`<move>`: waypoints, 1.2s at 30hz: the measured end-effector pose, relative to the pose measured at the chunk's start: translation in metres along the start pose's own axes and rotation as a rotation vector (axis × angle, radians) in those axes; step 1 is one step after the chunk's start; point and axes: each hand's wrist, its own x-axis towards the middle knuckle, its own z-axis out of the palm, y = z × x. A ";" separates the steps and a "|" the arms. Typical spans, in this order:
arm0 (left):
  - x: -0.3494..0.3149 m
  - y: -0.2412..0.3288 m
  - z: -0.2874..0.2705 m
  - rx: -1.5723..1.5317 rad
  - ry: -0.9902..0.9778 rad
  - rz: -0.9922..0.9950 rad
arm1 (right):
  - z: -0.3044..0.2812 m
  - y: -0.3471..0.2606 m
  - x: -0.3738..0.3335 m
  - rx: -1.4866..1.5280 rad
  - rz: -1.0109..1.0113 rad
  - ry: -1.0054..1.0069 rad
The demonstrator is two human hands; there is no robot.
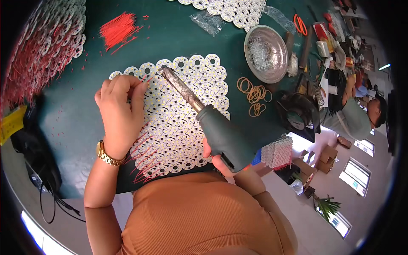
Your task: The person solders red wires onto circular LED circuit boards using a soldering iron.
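A sheet of joined round white circuit boards with small yellow LEDs lies on the green table in front of me. Over its upper left part, my left hand is closed in a pinch on a thin red wire. My right hand grips the dark green handle of a soldering iron, which hides most of that hand. Its stained metal barrel slants up and left, with the tip over the top row of boards, right of my left fingertips. Several red wires stick out along the sheet's lower left.
A bundle of cut red wires lies at the far left, beside piled wired boards. To the right are a metal bowl, rubber bands and a black device. Another person sits farther right.
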 end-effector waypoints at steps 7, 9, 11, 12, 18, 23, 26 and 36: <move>0.000 -0.001 0.009 -0.001 0.023 -0.024 | 0.003 -0.026 0.014 -0.413 -0.090 0.058; 0.000 0.000 0.009 0.025 0.025 -0.036 | 0.006 -0.018 0.007 -0.490 -0.156 0.081; 0.001 0.000 0.010 0.005 0.037 -0.031 | 0.010 -0.011 0.002 -0.449 0.020 0.107; 0.002 0.000 0.010 0.007 0.040 -0.036 | 0.010 -0.013 0.001 -0.450 0.018 0.101; 0.001 -0.001 0.013 0.005 0.058 -0.042 | 0.003 -0.023 0.003 -0.533 -0.028 0.018; 0.002 0.000 0.012 0.017 0.045 -0.029 | 0.005 -0.031 0.007 -0.439 0.080 0.041; 0.003 0.000 0.013 0.036 0.044 -0.019 | 0.005 -0.034 0.008 -0.507 0.074 0.033; 0.002 0.000 0.015 0.072 0.070 0.023 | 0.007 -0.033 0.009 -0.434 0.019 0.070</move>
